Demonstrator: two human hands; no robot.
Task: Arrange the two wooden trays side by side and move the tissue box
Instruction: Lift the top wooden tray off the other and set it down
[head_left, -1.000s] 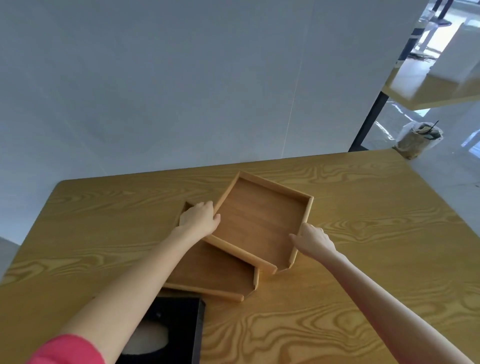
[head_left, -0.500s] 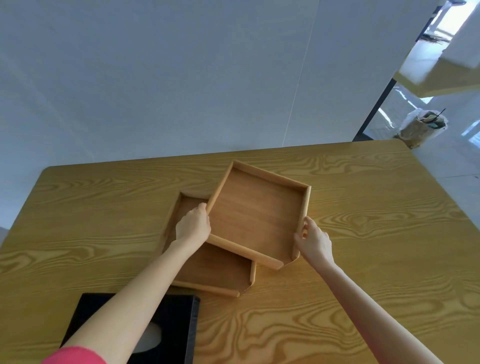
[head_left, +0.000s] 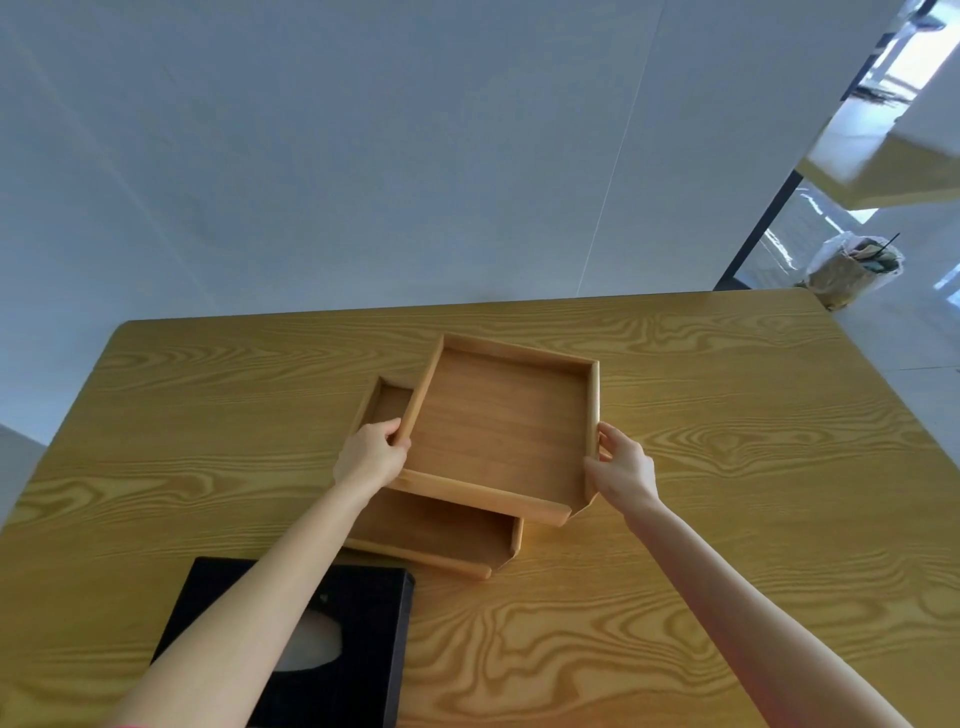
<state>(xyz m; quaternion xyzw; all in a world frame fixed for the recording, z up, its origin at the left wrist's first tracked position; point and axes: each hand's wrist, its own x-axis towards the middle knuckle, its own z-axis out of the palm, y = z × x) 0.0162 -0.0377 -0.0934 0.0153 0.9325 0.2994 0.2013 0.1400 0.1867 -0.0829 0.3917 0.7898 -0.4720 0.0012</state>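
Note:
Two wooden trays overlap in the middle of the table. The upper tray (head_left: 498, 426) lies across the lower tray (head_left: 441, 527), covering most of it. My left hand (head_left: 371, 457) grips the upper tray's left rim near its front corner. My right hand (head_left: 621, 467) holds its right rim near the front corner. A black tissue box (head_left: 363, 639) with a white tissue in its slot sits at the near left, partly hidden under my left forearm.
The wooden table (head_left: 727, 467) stretches wide to the right and left of the trays. A grey wall stands just behind its far edge. Beyond the far right corner a bagged bin (head_left: 852, 270) stands on the floor.
The upper tray has turned squarer to me and shifted slightly right. Both hands moved with it, now clasping its side rims.

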